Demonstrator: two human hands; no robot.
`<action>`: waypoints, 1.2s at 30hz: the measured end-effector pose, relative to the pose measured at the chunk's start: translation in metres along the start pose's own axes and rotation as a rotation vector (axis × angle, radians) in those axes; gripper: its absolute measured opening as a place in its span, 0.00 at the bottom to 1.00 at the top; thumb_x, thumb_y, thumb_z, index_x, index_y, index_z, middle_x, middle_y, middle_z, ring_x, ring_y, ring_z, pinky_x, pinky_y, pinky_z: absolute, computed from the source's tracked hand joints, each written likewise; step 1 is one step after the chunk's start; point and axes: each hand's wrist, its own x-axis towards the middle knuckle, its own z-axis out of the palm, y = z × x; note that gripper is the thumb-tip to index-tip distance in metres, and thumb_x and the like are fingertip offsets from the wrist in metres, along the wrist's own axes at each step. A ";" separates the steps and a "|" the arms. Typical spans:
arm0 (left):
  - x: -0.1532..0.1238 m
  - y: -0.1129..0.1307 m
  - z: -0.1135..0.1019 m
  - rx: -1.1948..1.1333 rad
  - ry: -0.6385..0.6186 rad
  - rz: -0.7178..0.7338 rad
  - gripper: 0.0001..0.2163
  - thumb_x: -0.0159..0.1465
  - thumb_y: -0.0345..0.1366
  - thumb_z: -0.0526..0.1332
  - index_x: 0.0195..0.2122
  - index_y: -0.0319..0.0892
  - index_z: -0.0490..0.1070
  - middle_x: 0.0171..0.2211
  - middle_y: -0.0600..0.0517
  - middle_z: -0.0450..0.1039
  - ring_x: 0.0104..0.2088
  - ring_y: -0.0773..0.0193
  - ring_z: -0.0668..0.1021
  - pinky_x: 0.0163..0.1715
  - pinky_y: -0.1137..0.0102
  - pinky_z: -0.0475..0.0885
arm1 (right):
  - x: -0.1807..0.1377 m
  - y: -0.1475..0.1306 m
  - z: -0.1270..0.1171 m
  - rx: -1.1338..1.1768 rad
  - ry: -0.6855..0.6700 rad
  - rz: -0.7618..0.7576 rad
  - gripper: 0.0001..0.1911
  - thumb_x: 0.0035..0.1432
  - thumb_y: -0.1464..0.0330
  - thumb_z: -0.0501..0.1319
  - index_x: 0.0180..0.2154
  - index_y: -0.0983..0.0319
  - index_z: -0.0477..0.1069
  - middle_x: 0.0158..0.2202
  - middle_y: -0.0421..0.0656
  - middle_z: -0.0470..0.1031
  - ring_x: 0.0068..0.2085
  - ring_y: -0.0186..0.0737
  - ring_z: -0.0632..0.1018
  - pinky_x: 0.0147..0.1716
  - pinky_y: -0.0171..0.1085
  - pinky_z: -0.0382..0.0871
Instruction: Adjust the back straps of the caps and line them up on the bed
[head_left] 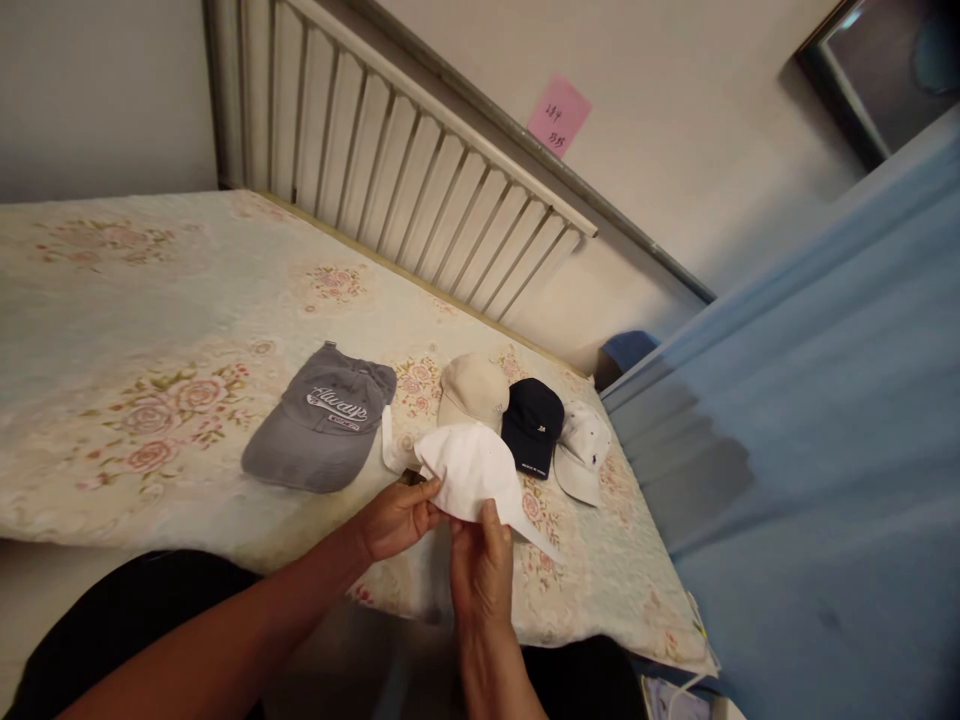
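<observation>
Both my hands hold a white cap (pixel 472 470) just above the near edge of a bed. My left hand (pixel 396 518) pinches its back rim from the left. My right hand (pixel 480 565) grips it from below, thumb on the fabric. A grey cap (pixel 319 425) with white lettering lies flat to the left. Behind the white cap sit a beige cap (pixel 472 390), a dark navy cap (pixel 532 425) and another white cap (pixel 583 450) in a row.
The bed has a pale floral cover (pixel 150 330). A slatted white headboard (pixel 420 170) leans on the wall, with a pink sticky note (pixel 559 115) above it. A blue curtain (pixel 825 450) hangs at the right.
</observation>
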 end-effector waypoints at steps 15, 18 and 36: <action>-0.004 0.000 -0.002 -0.008 -0.031 -0.070 0.08 0.62 0.30 0.61 0.43 0.40 0.72 0.42 0.47 0.77 0.43 0.59 0.79 0.50 0.59 0.69 | 0.017 -0.019 -0.010 -0.063 0.138 -0.103 0.30 0.57 0.67 0.60 0.60 0.61 0.57 0.59 0.47 0.67 0.56 0.41 0.72 0.60 0.48 0.59; -0.001 0.003 -0.006 -0.026 0.045 -0.049 0.08 0.64 0.33 0.59 0.42 0.37 0.73 0.40 0.46 0.78 0.41 0.61 0.79 0.49 0.62 0.69 | 0.021 -0.031 -0.012 -0.032 0.168 -0.101 0.28 0.56 0.67 0.62 0.58 0.63 0.61 0.57 0.48 0.70 0.56 0.42 0.72 0.59 0.48 0.62; 0.007 0.029 -0.012 0.199 0.168 0.273 0.11 0.60 0.37 0.63 0.44 0.42 0.69 0.36 0.50 0.75 0.30 0.68 0.75 0.33 0.70 0.70 | 0.023 -0.049 -0.016 0.037 0.236 -0.125 0.26 0.53 0.69 0.63 0.54 0.63 0.65 0.57 0.48 0.70 0.59 0.44 0.68 0.59 0.48 0.62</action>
